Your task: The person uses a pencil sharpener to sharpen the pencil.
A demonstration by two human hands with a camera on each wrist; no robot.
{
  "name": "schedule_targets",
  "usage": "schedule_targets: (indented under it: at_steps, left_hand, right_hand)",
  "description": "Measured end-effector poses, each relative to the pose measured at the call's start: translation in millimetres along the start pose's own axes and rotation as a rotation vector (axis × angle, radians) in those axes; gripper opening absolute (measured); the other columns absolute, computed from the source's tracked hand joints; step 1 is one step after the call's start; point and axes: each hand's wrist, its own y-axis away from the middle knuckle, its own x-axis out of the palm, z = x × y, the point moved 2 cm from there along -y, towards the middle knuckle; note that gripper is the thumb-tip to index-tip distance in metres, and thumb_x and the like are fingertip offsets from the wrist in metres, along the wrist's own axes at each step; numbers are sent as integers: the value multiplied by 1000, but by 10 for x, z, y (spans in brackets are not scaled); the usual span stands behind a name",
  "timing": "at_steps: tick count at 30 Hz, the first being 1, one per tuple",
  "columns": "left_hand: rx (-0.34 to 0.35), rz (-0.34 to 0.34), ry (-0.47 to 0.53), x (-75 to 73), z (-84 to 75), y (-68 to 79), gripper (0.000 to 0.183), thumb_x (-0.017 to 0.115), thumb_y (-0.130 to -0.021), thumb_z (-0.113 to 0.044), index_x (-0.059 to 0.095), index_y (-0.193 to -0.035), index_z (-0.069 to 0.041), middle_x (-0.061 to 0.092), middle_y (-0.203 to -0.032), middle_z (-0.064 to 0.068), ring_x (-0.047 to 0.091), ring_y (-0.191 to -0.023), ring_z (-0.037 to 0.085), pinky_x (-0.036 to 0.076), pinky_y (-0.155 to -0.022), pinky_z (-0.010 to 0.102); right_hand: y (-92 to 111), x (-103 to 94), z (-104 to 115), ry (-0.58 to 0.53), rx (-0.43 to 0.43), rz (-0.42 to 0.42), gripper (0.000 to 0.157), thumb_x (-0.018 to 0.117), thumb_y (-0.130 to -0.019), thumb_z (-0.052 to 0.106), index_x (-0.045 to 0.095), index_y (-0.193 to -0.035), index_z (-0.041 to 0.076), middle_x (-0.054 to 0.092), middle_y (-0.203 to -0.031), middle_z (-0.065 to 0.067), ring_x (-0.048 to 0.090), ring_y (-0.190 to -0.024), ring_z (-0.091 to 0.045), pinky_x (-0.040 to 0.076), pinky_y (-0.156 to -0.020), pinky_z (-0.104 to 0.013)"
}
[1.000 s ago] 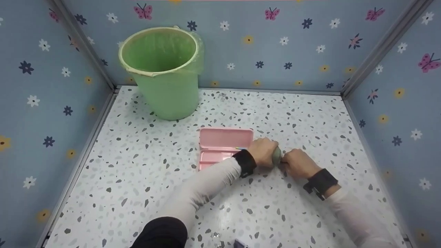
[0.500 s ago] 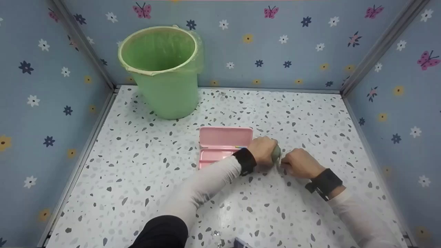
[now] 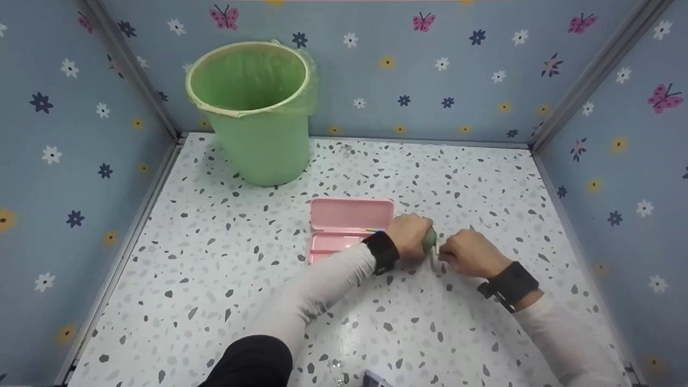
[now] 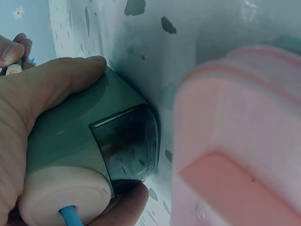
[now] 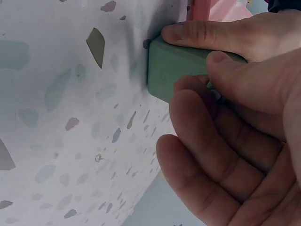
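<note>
A green crank pencil sharpener (image 3: 429, 241) lies in the grip of my left hand (image 3: 409, 236), low over the speckled tabletop. In the left wrist view its dark see-through shavings drawer (image 4: 127, 143) faces the pink case, and a blue pencil (image 4: 70, 215) sticks out of its round cream front. The pencil's yellow-and-blue length (image 3: 374, 230) shows past the left wrist in the head view. My right hand (image 3: 473, 252) pinches the small crank handle (image 4: 14, 69) at the sharpener's far end, thumb against the curled index finger. Fingers hide most of the crank.
An open pink pencil case (image 3: 352, 214) lies just left of the left hand, partly covered by that forearm. A green lined bin (image 3: 269, 145) stands at the back left. Near the front edge are a small clear item (image 3: 336, 371) and a dark-grey object (image 3: 375, 379). Patterned panels surround the tabletop.
My right hand shifts slightly with the crank, whose pale arm now shows at a different angle beside the sharpener. The left hand and sharpener stay nearly in place.
</note>
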Motion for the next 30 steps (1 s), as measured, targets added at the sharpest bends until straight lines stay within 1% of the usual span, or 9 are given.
schedule_targets:
  at_steps: [5,8,11,17,21,27,30]
  left_hand:
    - [-2,-4,-13,-10,-1,12,37,71,-53,-29,52,-83,-20,51,-67,-2,49,-57,17,40,-47,32]
    - [5,1,-18,-9,4,4,37,72,-53,-30,52,-83,-20,51,-67,-2,49,-58,17,40,-47,32]
    - [11,5,-14,-10,9,0,36,71,-54,-30,52,-83,-21,51,-67,-3,49,-58,16,40,-48,31]
    - [35,-10,-32,-22,10,0,34,68,-55,-29,51,-83,-20,51,-67,-4,49,-57,15,40,-48,30]
    - [48,-12,-35,-35,4,-5,35,69,-55,-29,52,-84,-20,51,-68,-4,49,-58,15,40,-48,30]
    - [58,5,-36,-34,5,-15,35,70,-57,-29,52,-85,-19,51,-69,-3,49,-58,16,40,-49,30]
    - [58,15,-35,-26,7,-8,35,70,-57,-29,51,-85,-20,51,-68,-4,49,-58,15,40,-50,30]
  right_hand:
    - [-16,-59,25,41,-26,-19,20,70,-75,24,58,-59,27,40,-52,20,40,-44,-4,35,-43,-26]
    - [-26,-99,31,43,-49,-43,22,70,-74,21,56,-57,25,39,-51,19,39,-43,-5,35,-43,-27]
    - [-41,-133,35,47,-63,-49,25,70,-73,18,54,-56,24,38,-51,19,38,-43,-4,35,-42,-27]
    - [-76,-204,35,94,-49,-57,32,69,-71,17,45,-53,27,36,-48,15,35,-40,-7,30,-39,-27]
    - [-95,-239,28,101,-40,-43,31,69,-72,18,46,-53,27,36,-48,17,36,-40,-6,31,-39,-28]
    - [-121,-293,3,118,-42,-74,32,67,-72,15,45,-53,27,35,-47,17,35,-40,-6,31,-40,-29]
    - [-137,-303,-13,114,-48,-72,31,66,-72,15,44,-53,26,36,-47,16,35,-40,-6,30,-39,-28]
